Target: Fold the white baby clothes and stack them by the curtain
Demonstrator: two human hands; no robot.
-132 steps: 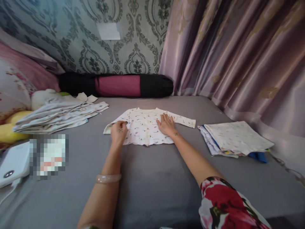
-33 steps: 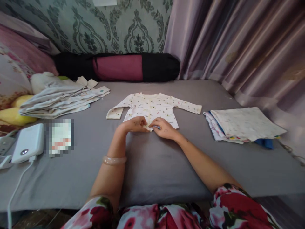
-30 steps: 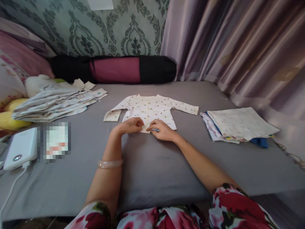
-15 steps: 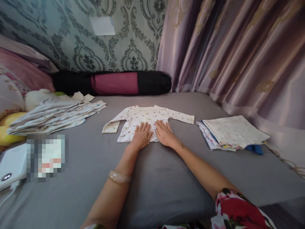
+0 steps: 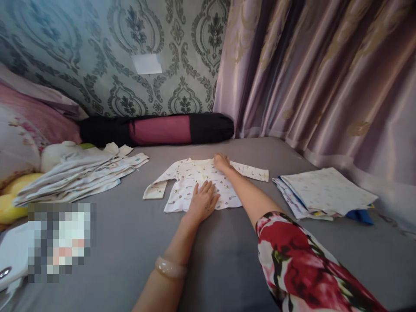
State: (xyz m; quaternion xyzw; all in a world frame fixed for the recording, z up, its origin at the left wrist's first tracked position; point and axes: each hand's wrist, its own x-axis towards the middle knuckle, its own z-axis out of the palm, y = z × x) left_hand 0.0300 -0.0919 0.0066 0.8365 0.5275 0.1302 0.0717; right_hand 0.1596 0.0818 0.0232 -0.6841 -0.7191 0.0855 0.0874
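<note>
A small white long-sleeved baby shirt (image 5: 185, 184) with a scattered print lies spread out on the grey bed sheet (image 5: 123, 242), collar away from me and sleeves out to both sides. My left hand (image 5: 204, 202) rests flat on the lower middle of its front, fingers spread, a pale bangle on the wrist. Up at the collar, by the right shoulder, my right hand (image 5: 222, 163) has its fingers curled in and closed on the fabric. The fingertips there are partly hidden by the hand.
On the right lies a stack of folded clothes (image 5: 328, 190). Several loose garments (image 5: 81, 173) are heaped at left beside a yellow plush toy (image 5: 19, 186). A white device with a cable (image 5: 16, 251) sits near left. A black and maroon long bag (image 5: 159, 130) lies along the wall.
My right hand has moved from the shirt's lower front up to the collar and its fingers have closed. My left hand stays flat on the shirt. The view has tilted up slightly.
</note>
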